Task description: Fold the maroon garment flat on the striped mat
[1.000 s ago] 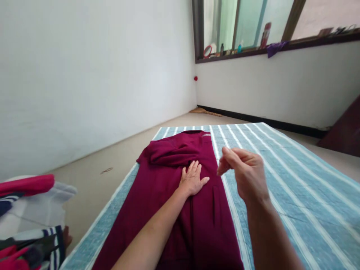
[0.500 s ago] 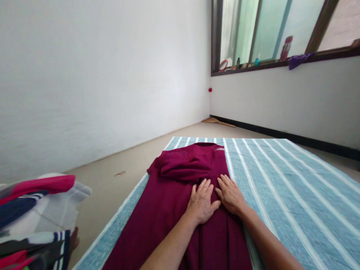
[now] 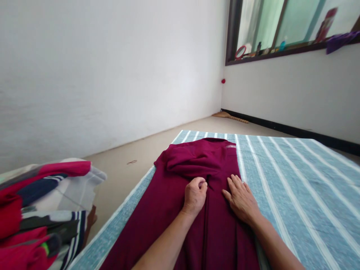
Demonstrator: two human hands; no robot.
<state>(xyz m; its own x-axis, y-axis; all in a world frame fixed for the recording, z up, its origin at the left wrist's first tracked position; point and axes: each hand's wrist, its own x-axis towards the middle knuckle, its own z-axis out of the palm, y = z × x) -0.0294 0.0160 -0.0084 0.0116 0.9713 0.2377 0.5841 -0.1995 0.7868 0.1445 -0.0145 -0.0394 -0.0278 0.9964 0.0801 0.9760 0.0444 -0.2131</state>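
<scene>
A maroon garment (image 3: 157,210) lies spread lengthwise in front of me, with a dark opening at its far end. Folds of cloth are bunched across its upper part, and a dark seam or edge runs down its middle; its exact kind is unclear. My left hand (image 3: 195,195) is closed in a pinch on the cloth at the top of that dark line. To the right of it, my right hand (image 3: 240,197) rests flat on the garment near its right edge, fingers stretched out. Beneath lies a blue and white striped cloth (image 3: 303,187).
A pile of clothes (image 3: 42,198) in red, navy and white stands at the left. On the floor are a thin loop (image 3: 131,162) and a straw broom (image 3: 230,116). A window ledge (image 3: 261,56) at upper right carries a mirror, bottles and a purple cloth.
My left hand has gone from lying flat to pinching the cloth by the dark line. My right hand stays flat, now farther from the left. The view has turned slightly left.
</scene>
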